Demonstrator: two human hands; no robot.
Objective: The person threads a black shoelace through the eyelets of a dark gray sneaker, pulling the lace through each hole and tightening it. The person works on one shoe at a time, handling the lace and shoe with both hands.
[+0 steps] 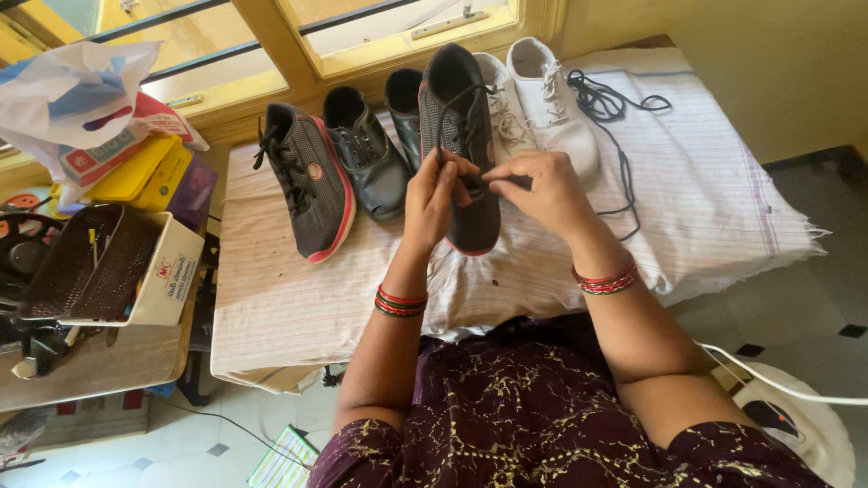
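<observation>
Lacing looks about halfway: both hands, left hand (432, 194) and right hand (541, 192), pinch the black lace (461, 113) over the grey sneaker (459, 136) at 12 o'clock on the striped cloth (705, 190), its mate (307, 181) at 10 already laced.

dark grey sneaker (466, 136) red-edged; white shoes (542, 95); striped cloth (714, 199).

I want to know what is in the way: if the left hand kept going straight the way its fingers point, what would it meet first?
The left hand points up and away from the person, along the dark sneaker it is lacing. It would probably run into that shoe's tongue and laces first; depth is hard to judge from above.
</observation>
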